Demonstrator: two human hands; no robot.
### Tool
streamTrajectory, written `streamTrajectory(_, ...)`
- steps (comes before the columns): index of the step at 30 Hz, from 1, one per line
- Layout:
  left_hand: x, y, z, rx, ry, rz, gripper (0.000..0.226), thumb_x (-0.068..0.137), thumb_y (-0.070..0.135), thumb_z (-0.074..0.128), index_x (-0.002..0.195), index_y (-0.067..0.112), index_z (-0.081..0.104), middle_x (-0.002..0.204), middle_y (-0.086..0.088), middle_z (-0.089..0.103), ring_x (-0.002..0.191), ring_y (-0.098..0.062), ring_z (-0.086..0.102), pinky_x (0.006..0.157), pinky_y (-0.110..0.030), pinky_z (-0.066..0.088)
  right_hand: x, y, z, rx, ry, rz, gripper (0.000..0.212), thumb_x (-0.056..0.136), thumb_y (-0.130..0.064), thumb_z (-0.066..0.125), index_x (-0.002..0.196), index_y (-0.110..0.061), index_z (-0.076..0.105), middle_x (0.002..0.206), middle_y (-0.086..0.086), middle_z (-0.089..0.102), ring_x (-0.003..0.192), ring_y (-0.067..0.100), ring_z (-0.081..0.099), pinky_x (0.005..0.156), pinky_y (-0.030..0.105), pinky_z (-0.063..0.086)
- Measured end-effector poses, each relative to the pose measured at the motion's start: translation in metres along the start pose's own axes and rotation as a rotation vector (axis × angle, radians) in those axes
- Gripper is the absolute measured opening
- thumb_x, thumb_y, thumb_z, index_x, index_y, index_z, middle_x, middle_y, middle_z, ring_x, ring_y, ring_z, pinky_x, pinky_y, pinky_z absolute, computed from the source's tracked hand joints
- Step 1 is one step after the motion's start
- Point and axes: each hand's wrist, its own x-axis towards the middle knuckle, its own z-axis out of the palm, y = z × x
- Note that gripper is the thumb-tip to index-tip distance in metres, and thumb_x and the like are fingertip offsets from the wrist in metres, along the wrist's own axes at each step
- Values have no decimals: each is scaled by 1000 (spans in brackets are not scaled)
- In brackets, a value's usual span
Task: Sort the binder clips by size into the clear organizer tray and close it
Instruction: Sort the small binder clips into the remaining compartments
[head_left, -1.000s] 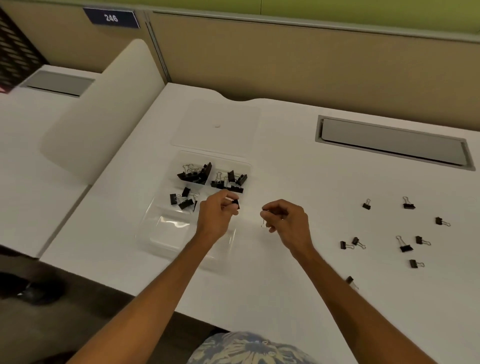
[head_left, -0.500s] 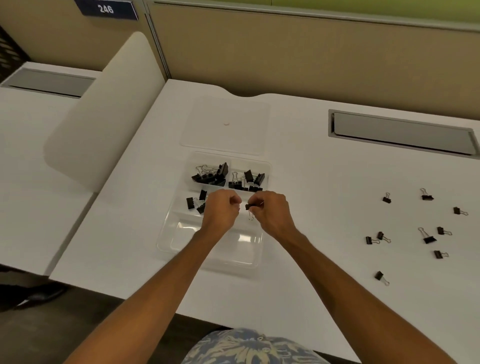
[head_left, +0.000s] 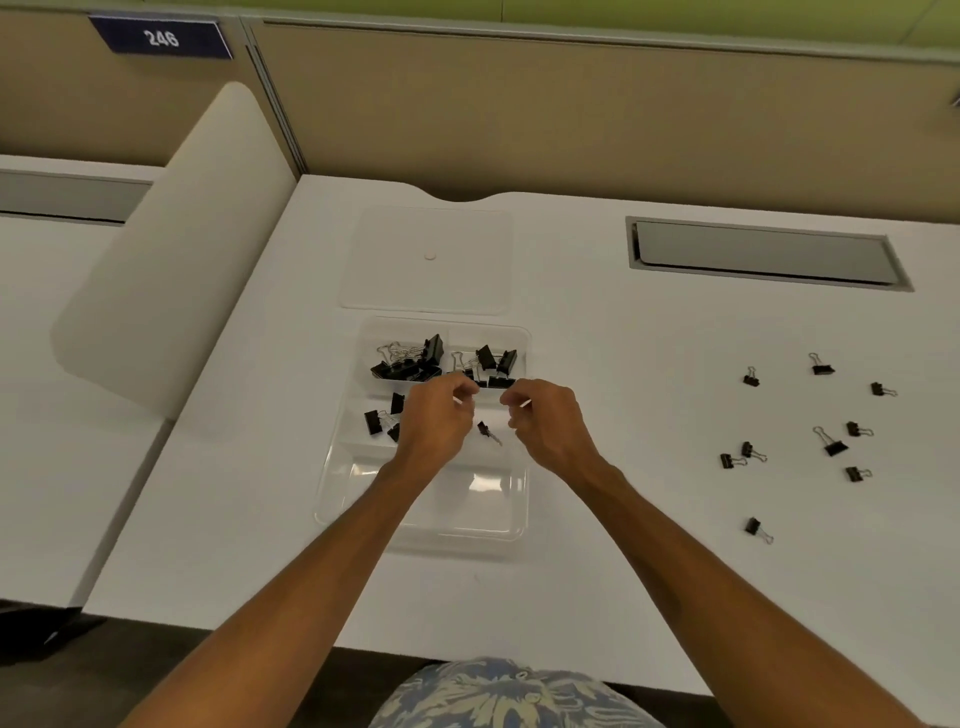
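The clear organizer tray (head_left: 332, 499) lies on the white desk, and its flat clear lid (head_left: 431, 260) rests just behind it. Black binder clips fill the back left compartment (head_left: 410, 358), the back right compartment (head_left: 488, 364) and the middle left one (head_left: 382, 418). A small black clip (head_left: 485, 431) sits in the middle right compartment, between my hands and free of both. My left hand (head_left: 436, 421) and my right hand (head_left: 545, 426) hover over the tray with loosely curled fingers and hold nothing. Several loose clips (head_left: 831, 441) are scattered on the desk to the right.
A grey recessed cable hatch (head_left: 763, 254) sits at the back right of the desk. A white rounded divider panel (head_left: 171, 260) stands along the desk's left side. Tan partition walls close off the back. The desk's front edge runs just below my forearms.
My right hand came to my left hand over the tray and both pinched the small clip. The hands have now parted, and the clip has dropped into the middle right compartment.
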Motion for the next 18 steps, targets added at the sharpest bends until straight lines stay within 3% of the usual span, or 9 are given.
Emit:
streamTrajectory(5,-4,22,10,-65,-10,67,16,92,14,63,105,20,69,95,9,68,73,-2,63,66,-21,55,-20,22,-24,68,102,31,16,94,-9,57,102,-14,71,100,-1,71,73,11,67,69,20,54)
streamTrajectory(7,-7,36,21,-76,-22,91,18,92,14,61,108,20,69,97,8,68,74,-1,62,65,-17,52,-30,36,-36,88,143,54,16,93,-9,57,100,-15,71,96,-2,71,69,10,68,67,18,53)
streamTrajectory(11,-20,69,49,-107,-57,134,17,94,16,60,108,20,68,98,9,67,72,0,62,61,-14,49,-49,66,-63,119,210,118,16,92,-10,58,95,-19,71,95,-5,71,65,8,68,65,18,53)
streamTrajectory(18,-45,123,110,-118,-122,148,18,92,15,60,106,21,68,100,9,69,74,-2,65,69,-23,56,-80,127,-124,156,241,178,16,92,-8,58,94,-18,71,90,-6,70,62,6,68,57,8,44)
